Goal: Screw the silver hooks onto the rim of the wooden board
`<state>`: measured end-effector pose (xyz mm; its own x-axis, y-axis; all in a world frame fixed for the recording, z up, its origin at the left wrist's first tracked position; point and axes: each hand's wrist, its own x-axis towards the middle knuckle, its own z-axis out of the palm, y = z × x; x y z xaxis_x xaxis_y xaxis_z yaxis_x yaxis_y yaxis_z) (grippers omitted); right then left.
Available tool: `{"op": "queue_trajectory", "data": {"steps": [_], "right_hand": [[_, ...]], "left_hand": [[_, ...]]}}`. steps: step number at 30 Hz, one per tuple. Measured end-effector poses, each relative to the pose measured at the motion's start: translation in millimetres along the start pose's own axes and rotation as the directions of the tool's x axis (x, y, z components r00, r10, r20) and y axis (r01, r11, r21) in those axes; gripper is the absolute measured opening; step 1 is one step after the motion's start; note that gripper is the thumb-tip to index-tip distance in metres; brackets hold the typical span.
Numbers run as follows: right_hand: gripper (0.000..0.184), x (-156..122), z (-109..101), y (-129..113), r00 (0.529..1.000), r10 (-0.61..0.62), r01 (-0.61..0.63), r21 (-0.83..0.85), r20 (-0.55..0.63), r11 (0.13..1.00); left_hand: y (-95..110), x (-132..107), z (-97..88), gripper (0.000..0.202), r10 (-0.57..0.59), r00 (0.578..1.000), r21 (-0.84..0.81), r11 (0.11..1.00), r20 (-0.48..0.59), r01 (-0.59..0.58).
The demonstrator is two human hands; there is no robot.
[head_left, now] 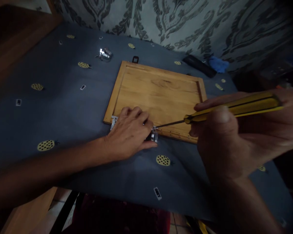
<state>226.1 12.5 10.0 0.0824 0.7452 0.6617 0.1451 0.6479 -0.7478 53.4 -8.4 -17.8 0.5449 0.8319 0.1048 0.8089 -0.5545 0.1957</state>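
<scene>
A framed wooden cabinet door (151, 94) lies flat on the cloth-covered table. My left hand (130, 133) rests over its near edge, fingers curled and thumb below, pressing a shiny metal hinge (155, 137) against the wood. Most of the hinge is under the fingers. To the left of that hand, another metal piece (114, 121) sits at the door's near left corner. My right hand (234, 139) is closed around the yellow handle of a screwdriver (215, 112). The screwdriver's tip touches or nearly touches the hinge beside my left fingertips.
A loose shiny hinge (104, 54) lies at the back left of the dark blue tablecloth (63, 107). Behind the door are a small black piece (135, 59), a black cylindrical object (199, 66) and a blue cloth (218, 64). A patterned wall covering (171, 22) borders the far side.
</scene>
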Motion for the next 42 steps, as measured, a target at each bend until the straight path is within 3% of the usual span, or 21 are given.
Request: {"op": "queue_trajectory", "data": {"steps": [24, 30, 35, 42], "right_hand": [[0.017, -3, -1, -1, 0.994, 0.055, -0.051, -0.047, 0.093, 0.998], [0.014, -4, -4, -5, 0.977, 0.084, -0.076, -0.047, 0.196, 0.996], [0.023, -1, -8, -2, 0.969, 0.116, -0.103, -0.071, 0.22, 0.992], [0.014, 5, -12, 2, 0.961, 0.084, -0.099, 0.043, 0.265, 0.994]], "left_hand": [[-1, -1, 1.9, 0.045, 0.008, 1.0, -0.004, 1.0, -0.031, -0.008], [0, 0, 1.8, 0.044, 0.006, 1.0, -0.006, 1.0, -0.022, -0.006], [-1, -1, 2.2, 0.046, 0.018, 0.999, 0.0, 1.0, -0.039, -0.018], [-2, -1, 3.1, 0.047, 0.023, 0.999, 0.003, 1.0, -0.04, -0.023]]}}
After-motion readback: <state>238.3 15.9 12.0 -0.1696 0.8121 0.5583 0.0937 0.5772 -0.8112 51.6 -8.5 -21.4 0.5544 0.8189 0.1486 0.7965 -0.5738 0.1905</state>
